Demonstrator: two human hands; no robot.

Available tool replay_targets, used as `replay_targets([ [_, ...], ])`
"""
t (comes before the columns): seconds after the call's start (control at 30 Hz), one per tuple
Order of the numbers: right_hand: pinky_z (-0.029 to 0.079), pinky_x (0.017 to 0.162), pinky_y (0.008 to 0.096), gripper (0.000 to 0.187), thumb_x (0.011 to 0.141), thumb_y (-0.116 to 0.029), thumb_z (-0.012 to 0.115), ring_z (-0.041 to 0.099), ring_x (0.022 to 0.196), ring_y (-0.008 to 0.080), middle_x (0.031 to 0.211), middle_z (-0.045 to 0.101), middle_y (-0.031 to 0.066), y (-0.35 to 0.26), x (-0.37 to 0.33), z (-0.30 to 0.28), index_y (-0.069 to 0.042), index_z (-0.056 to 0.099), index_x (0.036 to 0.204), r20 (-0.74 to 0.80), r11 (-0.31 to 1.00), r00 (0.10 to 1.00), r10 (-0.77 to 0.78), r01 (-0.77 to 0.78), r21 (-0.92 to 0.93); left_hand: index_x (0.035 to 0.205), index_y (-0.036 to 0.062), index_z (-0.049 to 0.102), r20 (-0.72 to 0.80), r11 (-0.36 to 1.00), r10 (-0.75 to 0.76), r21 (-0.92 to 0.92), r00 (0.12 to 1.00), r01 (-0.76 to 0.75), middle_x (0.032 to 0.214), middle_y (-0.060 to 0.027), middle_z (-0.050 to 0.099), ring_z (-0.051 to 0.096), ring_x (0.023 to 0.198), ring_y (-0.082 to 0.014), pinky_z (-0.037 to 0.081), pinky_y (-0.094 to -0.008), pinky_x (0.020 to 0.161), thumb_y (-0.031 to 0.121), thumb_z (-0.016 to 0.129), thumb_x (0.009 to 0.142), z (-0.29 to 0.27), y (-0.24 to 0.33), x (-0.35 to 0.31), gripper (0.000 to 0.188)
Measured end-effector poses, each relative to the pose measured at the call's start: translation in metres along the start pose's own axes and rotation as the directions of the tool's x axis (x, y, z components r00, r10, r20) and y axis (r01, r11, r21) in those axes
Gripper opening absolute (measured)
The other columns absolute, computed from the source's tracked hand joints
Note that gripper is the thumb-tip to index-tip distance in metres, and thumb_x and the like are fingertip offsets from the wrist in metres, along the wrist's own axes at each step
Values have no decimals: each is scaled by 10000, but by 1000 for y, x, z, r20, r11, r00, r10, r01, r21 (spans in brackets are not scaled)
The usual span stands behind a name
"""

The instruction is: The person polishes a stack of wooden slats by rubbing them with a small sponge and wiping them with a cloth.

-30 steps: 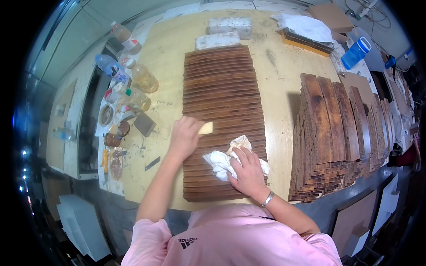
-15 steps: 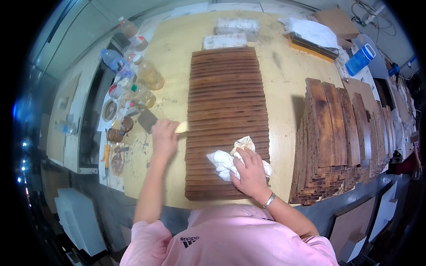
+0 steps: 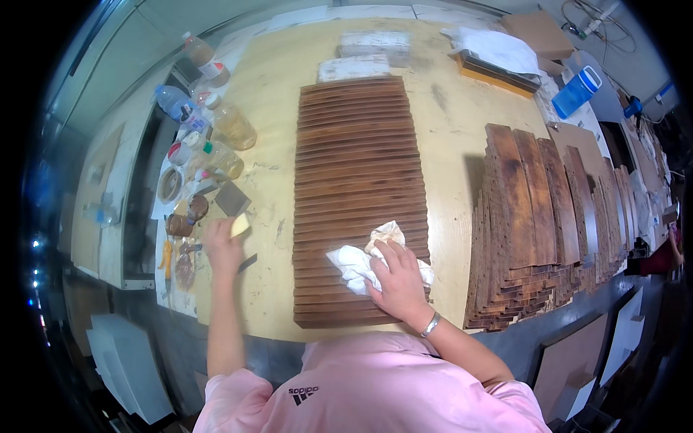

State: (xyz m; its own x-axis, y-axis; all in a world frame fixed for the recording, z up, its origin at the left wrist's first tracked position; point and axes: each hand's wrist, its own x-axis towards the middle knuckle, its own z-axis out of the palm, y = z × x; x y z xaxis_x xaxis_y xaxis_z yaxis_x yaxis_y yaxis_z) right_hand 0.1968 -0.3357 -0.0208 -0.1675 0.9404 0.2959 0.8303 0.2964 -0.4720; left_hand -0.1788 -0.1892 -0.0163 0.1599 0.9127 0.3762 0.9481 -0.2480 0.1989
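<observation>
A long ribbed panel of dark brown wood strips (image 3: 357, 159) lies lengthwise before me on the table. My right hand (image 3: 399, 283) rests over a crumpled white cloth (image 3: 354, 268) near the panel's front right, with fingers bent onto it. The cloth has a brownish stained part at its top. Left of the panel, my left hand (image 3: 223, 244) holds a small pale yellow block, like a sponge (image 3: 240, 225), beside the small jars. Just beyond it lies a flat grey square pad (image 3: 232, 198). A thin dark strip (image 3: 247, 263) is on the table next to my left wrist.
Bottles (image 3: 232, 123), a tape roll (image 3: 170, 185), brown jars (image 3: 178, 225) and an orange-handled tool (image 3: 167, 260) line the left edge. Stacked brown wood strips (image 3: 530, 216) stand at right. White-wrapped blocks (image 3: 374, 49) sit beyond the panel; a blue jug (image 3: 577, 92) stands far right.
My left hand has moved left and nearer, away from the panel's edge, with the yellow block. The right hand stays on the cloth. The whole view has shifted slightly.
</observation>
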Motion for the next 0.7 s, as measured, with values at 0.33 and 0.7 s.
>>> replay_targets([
  [0.33,424,1084,405,448,989,-209,630,560,1246,354,1366,551,239,-24,47,-20,46,515,1340,334,411,898,287,-430,804,1457,24,508,219,688,301,-724,928,-53,1393,-205,593,552,1339,-320,426,-414,1115,98,765,840,-1,213,-40,673],
  [0.7,449,1051,500,424,1016,-161,535,564,1201,446,1267,594,300,110,66,9,76,482,1363,51,747,826,561,-532,398,1196,29,649,92,665,469,-691,879,-282,1233,-159,680,650,1090,-342,531,-433,942,2,694,784,79,268,65,415],
])
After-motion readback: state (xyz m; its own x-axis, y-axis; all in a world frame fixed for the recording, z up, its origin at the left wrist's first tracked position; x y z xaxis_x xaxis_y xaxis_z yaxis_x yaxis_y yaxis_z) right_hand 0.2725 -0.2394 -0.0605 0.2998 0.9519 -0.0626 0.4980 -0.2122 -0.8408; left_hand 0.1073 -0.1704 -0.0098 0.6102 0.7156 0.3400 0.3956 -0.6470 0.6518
